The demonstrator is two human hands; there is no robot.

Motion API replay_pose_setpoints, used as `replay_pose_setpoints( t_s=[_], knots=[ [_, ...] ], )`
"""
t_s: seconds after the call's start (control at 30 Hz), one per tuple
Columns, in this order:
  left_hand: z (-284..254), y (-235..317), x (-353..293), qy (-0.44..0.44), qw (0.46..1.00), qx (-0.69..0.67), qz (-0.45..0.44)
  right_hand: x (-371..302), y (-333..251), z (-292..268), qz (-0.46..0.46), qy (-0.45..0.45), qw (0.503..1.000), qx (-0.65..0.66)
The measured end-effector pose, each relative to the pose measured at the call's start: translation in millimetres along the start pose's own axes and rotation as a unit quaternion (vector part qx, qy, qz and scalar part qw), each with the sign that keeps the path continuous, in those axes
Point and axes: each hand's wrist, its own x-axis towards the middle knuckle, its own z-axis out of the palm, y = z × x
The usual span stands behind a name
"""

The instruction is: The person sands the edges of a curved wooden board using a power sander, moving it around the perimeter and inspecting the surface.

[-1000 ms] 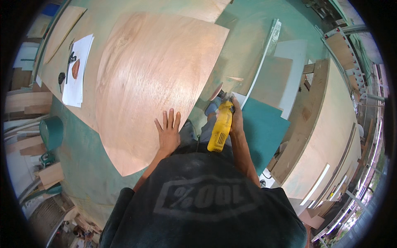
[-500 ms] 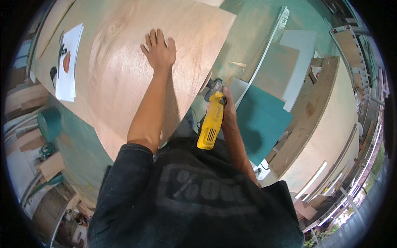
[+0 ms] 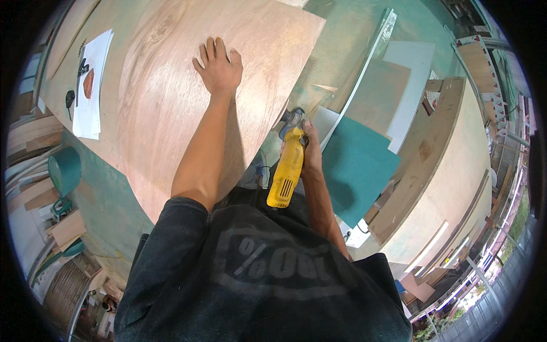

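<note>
A large plywood sheet (image 3: pixel 171 97) with a glossy, reddish grain lies before me. My left hand (image 3: pixel 221 68) rests flat on it, fingers spread and holding nothing. At the sheet's right edge, my right hand (image 3: pixel 311 149) is wrapped round the body of a yellow angle grinder (image 3: pixel 288 165). The grinder's metal head points away from me, and its disc meets or nearly meets the edge; contact cannot be made out. Part of the right hand's fingers is hidden behind the tool.
White papers (image 3: pixel 94 85) with a brown piece and small dark items lie on the left. Right of the grinder are a green board (image 3: pixel 362 165), a long pale strip (image 3: pixel 364 71) and a wooden box-like structure (image 3: pixel 439 154). A green bucket-like container (image 3: pixel 65 170) stands at the left.
The grinder and my right hand have shifted slightly left and toward me along the sheet's edge. My left hand stays flat in nearly the same place.
</note>
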Motion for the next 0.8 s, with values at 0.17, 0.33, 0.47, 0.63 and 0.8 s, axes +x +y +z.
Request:
replay_pose_setpoints(
  t_s=[0.17, 0.33, 0.47, 0.63, 0.8],
  knots=[
    [-2, 1, 0, 0.002, 1.000, 0.021, 0.003, 4, -7, 1, 0.002, -0.006, 1.000, -0.005],
    [-2, 0, -1, -0.007, 1.000, 0.014, 0.015, 19, -15, 0, -0.005, -0.006, 1.000, -0.007],
    [0, -2, -1, -0.004, 1.000, 0.019, 0.017, 29, -22, -6, -0.001, -0.021, 1.000, -0.008],
    [-3, 1, -2, -0.023, 0.999, 0.025, 0.008, 35, -35, 2, -0.020, -0.025, 0.999, -0.006],
    [-2, 1, -2, -0.016, 0.999, 0.035, 0.007, 42, -55, 12, -0.043, -0.034, 0.998, -0.040]
  ],
)
